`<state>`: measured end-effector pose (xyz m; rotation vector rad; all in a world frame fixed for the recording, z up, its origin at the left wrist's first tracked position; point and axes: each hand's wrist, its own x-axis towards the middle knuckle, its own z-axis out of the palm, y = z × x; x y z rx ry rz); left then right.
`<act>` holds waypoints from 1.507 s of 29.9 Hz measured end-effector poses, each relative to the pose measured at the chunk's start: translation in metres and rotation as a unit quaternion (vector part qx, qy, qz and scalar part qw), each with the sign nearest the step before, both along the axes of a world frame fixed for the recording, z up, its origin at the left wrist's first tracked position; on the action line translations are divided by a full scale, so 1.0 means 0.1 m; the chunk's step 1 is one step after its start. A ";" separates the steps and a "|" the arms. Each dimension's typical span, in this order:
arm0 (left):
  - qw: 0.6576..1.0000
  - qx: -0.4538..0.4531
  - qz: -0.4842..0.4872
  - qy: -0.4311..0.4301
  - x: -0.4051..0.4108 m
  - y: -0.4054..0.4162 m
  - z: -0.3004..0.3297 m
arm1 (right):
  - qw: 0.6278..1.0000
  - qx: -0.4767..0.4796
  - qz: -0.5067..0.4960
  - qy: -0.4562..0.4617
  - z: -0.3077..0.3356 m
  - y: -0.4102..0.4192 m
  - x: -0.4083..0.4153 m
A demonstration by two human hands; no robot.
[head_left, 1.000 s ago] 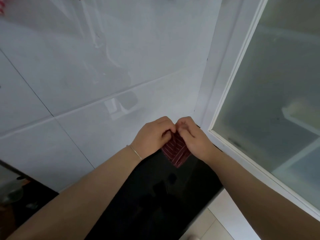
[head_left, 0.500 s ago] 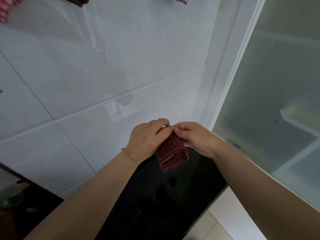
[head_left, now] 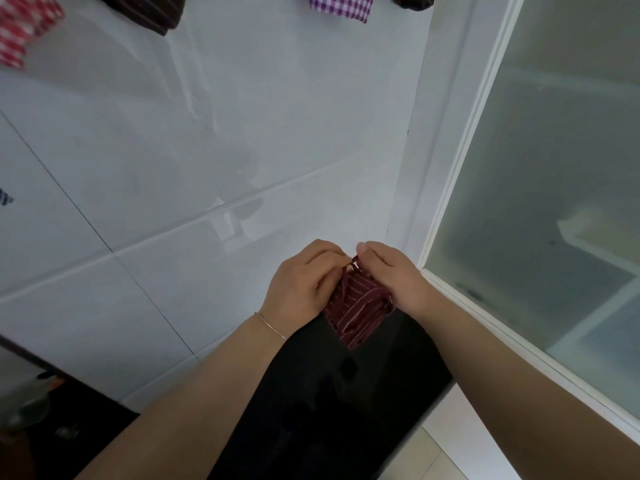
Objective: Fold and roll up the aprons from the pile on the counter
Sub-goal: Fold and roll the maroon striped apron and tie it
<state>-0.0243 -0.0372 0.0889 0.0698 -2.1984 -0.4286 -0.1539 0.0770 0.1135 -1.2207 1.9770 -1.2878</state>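
A small rolled-up dark red apron with thin white stripes hangs in the air between both hands, above a black glossy counter. My left hand grips its left side, fingers pinching a strap end at the top. My right hand holds the right side, thumb and fingers also pinching the strap. The two hands nearly touch at the top of the roll. Other aprons hang at the top edge of the view: red checked, dark striped, purple checked.
A white tiled wall fills the background. At the right stands a white-framed frosted glass cabinet door. A thin bracelet circles my left wrist. Light floor tiles show at the bottom right.
The roll has shifted slightly and both hands now pinch the strap at its top. The view has tilted, bringing hanging aprons into sight at the top.
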 end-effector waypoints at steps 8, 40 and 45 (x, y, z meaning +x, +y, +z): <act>0.979 0.193 -0.016 0.061 -0.04 0.23 -0.05 | 0.984 -0.040 -0.059 -0.163 -0.17 0.05 -0.12; 0.776 0.590 -0.067 -0.212 -0.02 -0.01 0.31 | 0.944 0.068 0.064 0.316 0.10 0.12 -0.11; 0.747 0.620 -0.092 -0.222 -0.04 -0.07 0.34 | 0.893 -0.067 0.078 0.439 -0.02 0.14 -0.11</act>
